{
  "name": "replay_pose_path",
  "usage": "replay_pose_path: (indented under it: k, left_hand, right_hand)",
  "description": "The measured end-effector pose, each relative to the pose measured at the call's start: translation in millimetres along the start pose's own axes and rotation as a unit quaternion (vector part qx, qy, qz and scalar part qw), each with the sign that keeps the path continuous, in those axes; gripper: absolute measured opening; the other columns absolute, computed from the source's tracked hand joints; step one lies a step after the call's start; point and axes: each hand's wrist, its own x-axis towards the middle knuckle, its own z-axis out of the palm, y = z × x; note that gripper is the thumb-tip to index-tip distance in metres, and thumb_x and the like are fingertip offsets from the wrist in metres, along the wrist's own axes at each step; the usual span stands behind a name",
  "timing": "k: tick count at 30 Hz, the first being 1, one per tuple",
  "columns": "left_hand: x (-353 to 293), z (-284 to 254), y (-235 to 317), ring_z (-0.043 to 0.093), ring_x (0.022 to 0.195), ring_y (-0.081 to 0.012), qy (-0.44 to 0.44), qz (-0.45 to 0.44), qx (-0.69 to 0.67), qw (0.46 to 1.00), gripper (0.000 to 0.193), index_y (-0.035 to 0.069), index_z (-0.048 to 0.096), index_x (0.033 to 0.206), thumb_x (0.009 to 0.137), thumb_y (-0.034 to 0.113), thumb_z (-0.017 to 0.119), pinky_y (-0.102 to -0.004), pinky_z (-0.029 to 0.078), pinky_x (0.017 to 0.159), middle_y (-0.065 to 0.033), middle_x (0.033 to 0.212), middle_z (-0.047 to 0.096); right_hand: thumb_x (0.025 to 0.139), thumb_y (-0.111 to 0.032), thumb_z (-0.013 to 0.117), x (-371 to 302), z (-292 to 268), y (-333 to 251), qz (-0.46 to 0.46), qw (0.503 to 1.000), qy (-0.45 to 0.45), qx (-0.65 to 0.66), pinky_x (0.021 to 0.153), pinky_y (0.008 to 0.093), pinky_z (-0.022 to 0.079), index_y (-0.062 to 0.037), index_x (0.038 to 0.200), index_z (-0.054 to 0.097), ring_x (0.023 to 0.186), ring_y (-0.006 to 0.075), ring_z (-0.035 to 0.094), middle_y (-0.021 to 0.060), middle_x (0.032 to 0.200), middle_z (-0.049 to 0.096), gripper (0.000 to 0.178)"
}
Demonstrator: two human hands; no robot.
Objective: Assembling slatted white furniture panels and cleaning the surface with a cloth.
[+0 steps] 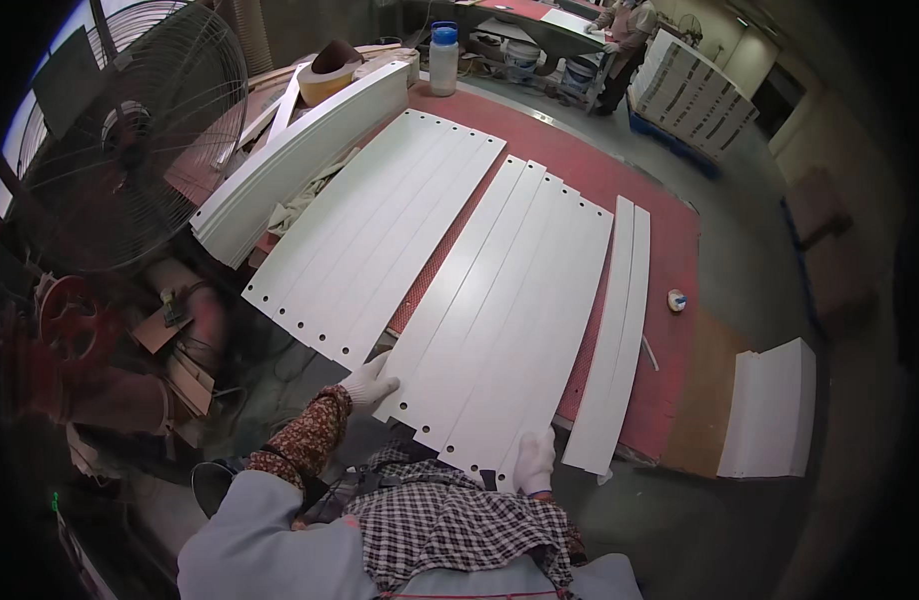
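Observation:
In front of me lies a middle group of long white slats (515,310), side by side with dark round holes at their ends. Some of their near ends are staggered. My left hand (368,385), in a white knit glove, grips the near left corner of this group, its thumb side upward. At the near right corner, my gloved right hand (535,462) closes on the outer slat's edge; part of its fingers is hidden. Left of the group lies another row of white slats (375,235). To the right rest narrow white slats (615,335), apart from the group.
A red table (670,380) carries the slats. Stacked white boards (310,150) stand at the left, near tape rolls (330,80) and a blue-lidded jug (444,60). A large fan (130,135) is far left. White panels (770,410) sit at right. Another person (625,45) stands at the back.

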Motion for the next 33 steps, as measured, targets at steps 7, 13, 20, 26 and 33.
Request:
replay_pose_path:
  k: [7,13,20,26,33]
  left_hand:
    - [-36,7,2,0.065,0.109,-0.0268,0.03,-0.18,-0.052,0.982,0.06,-0.002,0.056,0.132,0.094,0.043,0.065,-0.0391,0.052,0.096,-0.0165,0.12,0.067]
    - [-52,41,-52,0.056,0.124,-0.0373,0.025,-0.242,-0.581,0.777,0.054,0.003,0.042,0.142,0.103,0.035,0.059,-0.0564,0.053,0.099,-0.0166,0.137,0.053]
    - [-47,37,-45,0.055,0.127,-0.0344,0.021,-0.21,-0.644,0.735,0.041,0.003,0.044,0.139,0.107,0.029,0.049,-0.0557,0.05,0.104,-0.0176,0.139,0.052]
    - [-36,36,-65,0.052,0.133,-0.0344,0.018,-0.213,-0.705,0.677,0.039,0.003,0.042,0.14,0.108,0.027,0.047,-0.0539,0.05,0.105,-0.0177,0.142,0.051]
    - [-30,21,-47,0.046,0.139,-0.0295,0.028,-0.197,-0.734,0.649,0.04,0.005,0.041,0.142,0.109,0.026,0.044,-0.0538,0.045,0.111,-0.0147,0.147,0.049]
  right_hand:
    - [0.097,-0.026,0.054,-3,-6,-3,-0.049,0.972,0.113,-0.202,0.094,0.0469,0.049,0.0012,0.144,0.043,0.11,0.0394,0.061,0.0241,0.123,0.06,0.056]
    - [0.095,-0.029,0.054,51,1,1,-0.078,0.923,0.13,-0.353,0.095,0.0511,0.046,0.0013,0.139,0.047,0.112,0.0429,0.056,0.0269,0.121,0.056,0.054]
    - [0.095,-0.032,0.051,69,17,-33,-0.009,0.912,0.117,-0.393,0.096,0.053,0.043,0.0008,0.126,0.053,0.111,0.0444,0.054,0.027,0.113,0.055,0.045]
    - [0.094,-0.031,0.051,87,25,-37,-0.038,0.904,0.123,-0.408,0.092,0.0538,0.046,0.0013,0.119,0.053,0.109,0.0442,0.055,0.027,0.113,0.054,0.041]
    - [0.092,-0.029,0.055,100,35,-63,-0.017,0.902,0.101,-0.42,0.093,0.0534,0.047,0.0037,0.116,0.054,0.11,0.0432,0.056,0.0258,0.113,0.055,0.041]
